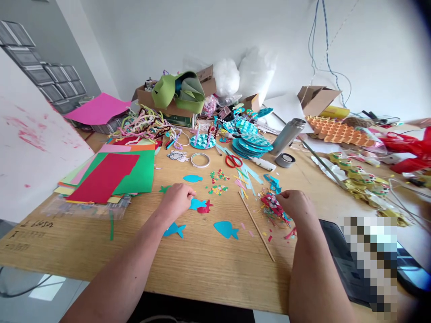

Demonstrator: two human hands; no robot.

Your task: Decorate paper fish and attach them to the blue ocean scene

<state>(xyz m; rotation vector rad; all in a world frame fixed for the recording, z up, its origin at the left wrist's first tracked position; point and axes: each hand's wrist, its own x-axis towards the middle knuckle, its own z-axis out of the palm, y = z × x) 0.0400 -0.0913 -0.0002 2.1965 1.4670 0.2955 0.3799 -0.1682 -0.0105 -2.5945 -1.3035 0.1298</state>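
Note:
My left hand (179,197), its fingers curled together, is over the table beside a blue paper fish (198,204) and a red paper fish (206,207). A green paper cutout (164,189) shows just behind that wrist. What the left fingers hold, if anything, is hidden. At the right, my right hand (296,202) is pinched closed at the edge of a heap of colourful paper scraps (272,204). Anything in that pinch is too small to make out. More blue paper fish lie around: one near the front (226,229), another partly behind my left forearm (175,230).
A thin wooden stick (257,229) lies between the hands. Red scissors (233,161), a tape roll (200,160), a glue bottle (263,163) and a steel flask (288,137) stand or lie farther back. Coloured paper sheets (134,177) are stacked left; a phone (346,260) lies right.

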